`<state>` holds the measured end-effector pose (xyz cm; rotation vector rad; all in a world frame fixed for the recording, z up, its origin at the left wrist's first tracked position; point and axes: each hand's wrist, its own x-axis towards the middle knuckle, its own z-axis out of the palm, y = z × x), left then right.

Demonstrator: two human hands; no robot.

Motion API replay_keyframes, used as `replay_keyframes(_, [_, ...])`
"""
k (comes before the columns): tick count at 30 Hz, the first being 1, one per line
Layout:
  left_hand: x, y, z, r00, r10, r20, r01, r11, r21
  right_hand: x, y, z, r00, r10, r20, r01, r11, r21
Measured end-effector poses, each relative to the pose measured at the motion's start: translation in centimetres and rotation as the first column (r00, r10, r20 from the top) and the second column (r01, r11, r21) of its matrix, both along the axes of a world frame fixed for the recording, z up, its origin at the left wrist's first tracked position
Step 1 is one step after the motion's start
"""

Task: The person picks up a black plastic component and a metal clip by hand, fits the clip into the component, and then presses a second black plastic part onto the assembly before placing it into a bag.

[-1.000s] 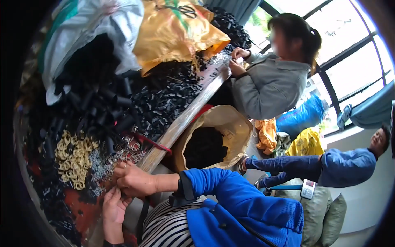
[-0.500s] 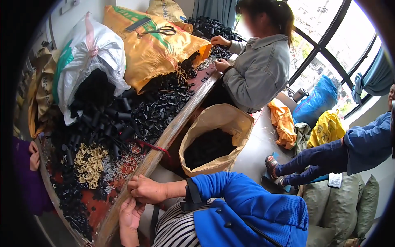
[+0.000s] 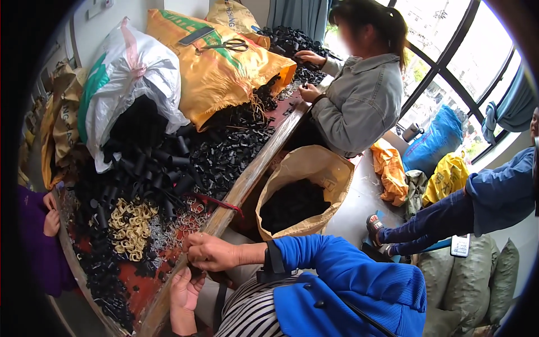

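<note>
My right hand [image 3: 210,253], coming out of a blue sleeve, has its fingers pinched together at the table's wooden edge. Just below it my left hand [image 3: 186,290] is curled with the fingertips closed. Between the two sits a small dark piece [image 3: 196,274], mostly covered by the fingers; its exact kind I cannot make out. Beyond my hands on the red tabletop lie a pile of beige ring-like pieces [image 3: 132,227], small silvery metal clips [image 3: 163,238] and black plastic tube-like parts [image 3: 143,168].
An open paper sack [image 3: 306,160] of black parts stands right of the table's wooden edge [image 3: 247,188]. White [image 3: 132,62] and orange [image 3: 213,67] sacks lie on the table, scissors [image 3: 227,45] on the orange one. Co-workers are at the far side, left and right.
The view has shifted slightly, so everything sits a little further right. A dark piece now shows between my hands. The far co-worker's hands have moved slightly.
</note>
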<state>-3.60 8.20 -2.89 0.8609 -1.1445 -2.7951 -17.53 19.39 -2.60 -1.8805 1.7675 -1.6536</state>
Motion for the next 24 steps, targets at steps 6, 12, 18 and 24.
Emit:
replay_keyframes(6, [-1.0, -2.7, -0.5, 0.999, 0.045, 0.026, -0.046, 0.999, 0.024, -3.7, -1.7, -0.7, 0.936, -0.245, -0.255, 0.311, 0.912, 0.268])
replay_keyframes(12, [-2.1, -4.2, -1.1, 0.998, 0.047, 0.033, -0.049, 0.998, 0.048, -6.8, -3.6, -2.4, 0.749, -0.339, -0.569, 0.604, 0.701, 0.378])
replay_keyframes(18, [-2.8, -4.7, -1.3, 0.998, 0.060, 0.016, -0.062, 0.994, 0.088, -7.4, -5.2, -4.2, 0.776, -0.264, -0.573, 0.551, 0.727, 0.410])
replay_keyframes(24, [-2.5, -4.7, -1.6, 0.997, 0.072, -0.001, -0.072, 0.992, 0.107, -7.1, -5.3, -4.2, 0.802, -0.272, -0.532, 0.496, 0.798, 0.341])
